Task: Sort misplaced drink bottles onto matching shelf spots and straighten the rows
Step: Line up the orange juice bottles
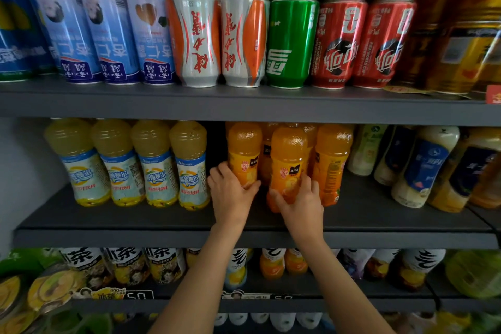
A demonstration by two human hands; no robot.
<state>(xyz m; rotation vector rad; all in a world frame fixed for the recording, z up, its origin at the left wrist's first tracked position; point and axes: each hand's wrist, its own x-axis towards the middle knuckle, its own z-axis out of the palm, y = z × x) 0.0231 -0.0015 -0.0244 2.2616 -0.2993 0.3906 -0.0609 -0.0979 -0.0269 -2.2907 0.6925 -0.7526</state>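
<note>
On the middle shelf, in the head view, we hold two orange juice bottles from the orange group. Our left hand wraps the lower body of the left bottle, thumb across its front and fingers curled round its left side. Our right hand grips the front bottle low down, fingers curled round its base; this bottle stands forward of its neighbours.

Risk, as we judge it: both grips sit low, so a quick push could tip a bottle back into the row behind. A sideways slide could also knock the pale yellow bottles just beside the left hand.
</note>
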